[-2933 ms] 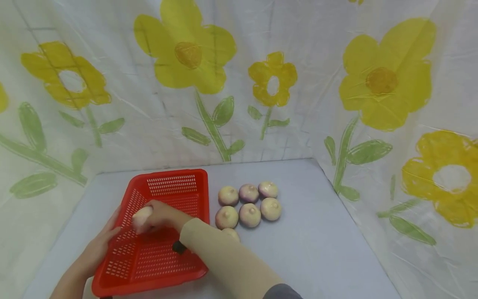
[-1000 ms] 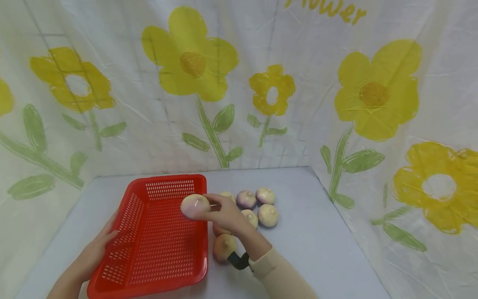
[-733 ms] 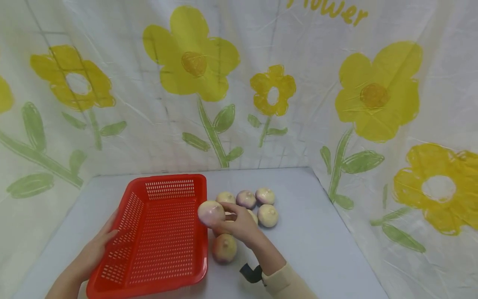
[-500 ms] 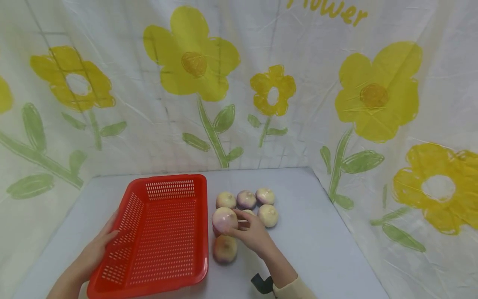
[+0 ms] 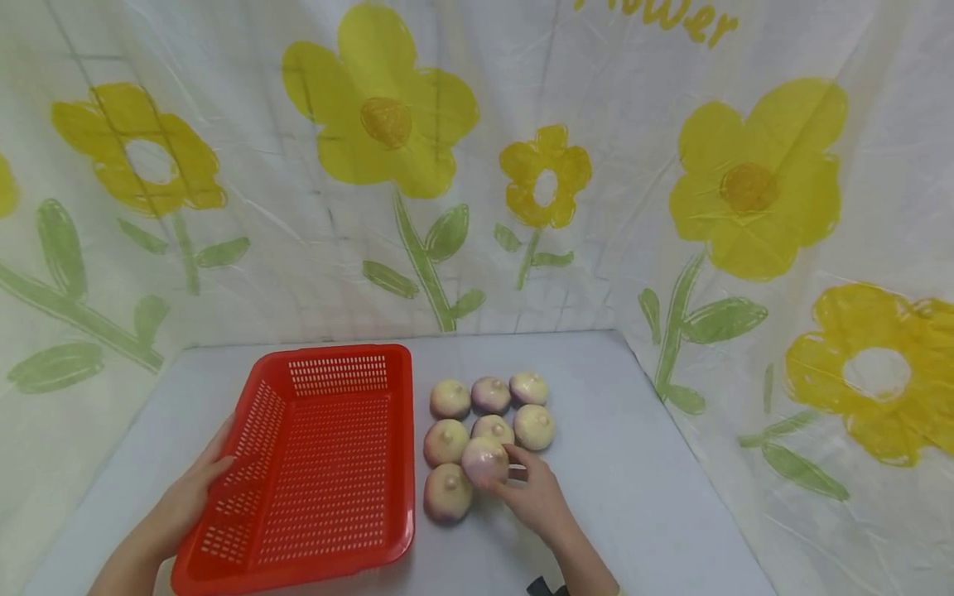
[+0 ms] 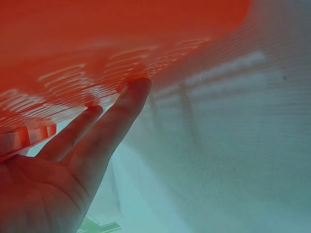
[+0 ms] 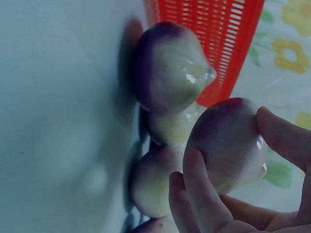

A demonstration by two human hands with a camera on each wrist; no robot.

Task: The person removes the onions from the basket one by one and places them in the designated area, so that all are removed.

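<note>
My right hand [image 5: 532, 497] pinches an onion [image 5: 485, 462], cream with a purple tinge, between thumb and fingertips. It overlaps the middle onion of the second row in the head view. In the right wrist view the held onion [image 7: 228, 145] is apart from the purple-bottomed onion [image 7: 170, 73] on the table. My left hand [image 5: 186, 501] holds the left side of a red plastic basket [image 5: 406, 497], thumb over the rim. In the left wrist view its straight fingers [image 6: 116, 116] press the basket's slotted outer wall [image 6: 121, 29]. Nothing lies in the basket.
Several more onions stand in rows right of the basket: a back row with a purple onion [image 5: 491, 396], a second row with a pale onion [image 5: 534, 427], and a single front onion [image 5: 448, 494]. A flower-printed curtain [image 5: 596, 273] closes off the back of the white table [image 5: 633, 480].
My right hand has lifted the onion out of the basket and carried it right, past the basket's rim, to beside the front onion. The left hand keeps its hold on the basket.
</note>
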